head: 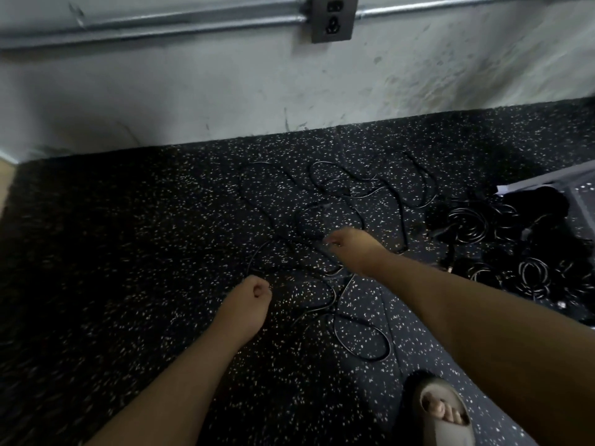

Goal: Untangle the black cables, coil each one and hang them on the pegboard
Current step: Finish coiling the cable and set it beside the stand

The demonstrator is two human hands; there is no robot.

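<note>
A thin black cable (335,201) sprawls in tangled loops over the dark speckled floor (128,252), from near the wall down to a loop (360,339) in front of me. My left hand (254,292) is curled into a fist at the left end of the tangle, gripping a strand that arcs up from it. Further out, in the middle of the loops, my right hand (346,244) has its fingers curled, pinching another strand of the black cable. A heap of coiled black cables (502,246) lies on the floor at the right.
A scuffed grey wall (225,91) with a metal conduit and a power outlet (333,17) runs along the back. A grey perforated panel (579,201) and a white sheet edge sit at the far right. My foot in a slipper (441,410) stands at the bottom right.
</note>
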